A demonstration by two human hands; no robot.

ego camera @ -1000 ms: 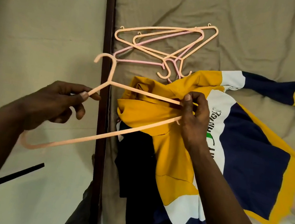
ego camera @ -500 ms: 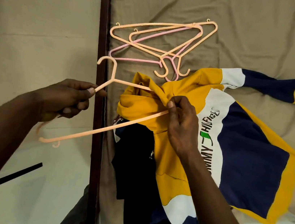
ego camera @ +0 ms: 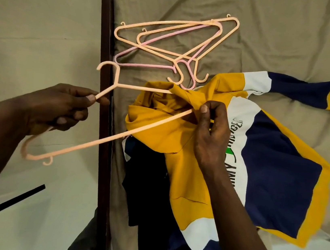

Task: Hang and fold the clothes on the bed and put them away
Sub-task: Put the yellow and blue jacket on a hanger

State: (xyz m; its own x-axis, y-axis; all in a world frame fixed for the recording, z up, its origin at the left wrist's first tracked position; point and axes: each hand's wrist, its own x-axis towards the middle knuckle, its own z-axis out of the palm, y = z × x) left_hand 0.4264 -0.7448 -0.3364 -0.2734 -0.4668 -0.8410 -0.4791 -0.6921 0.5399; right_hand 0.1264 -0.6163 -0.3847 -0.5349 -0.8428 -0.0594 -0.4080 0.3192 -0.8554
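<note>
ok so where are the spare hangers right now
In the head view the spare hangers lie in a pile on the bed sheet, upper centre, just right of the dark bed frame and above the yellow sweatshirt.

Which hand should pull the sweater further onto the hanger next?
Right. The right hand pinches the sweater where the hanger enters it; the left hand steadies the hanger near its hook.

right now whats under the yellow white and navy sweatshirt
A black cloth garment pokes out beneath the yellow, white and navy sweatshirt; how far it runs underneath is covered.
</note>
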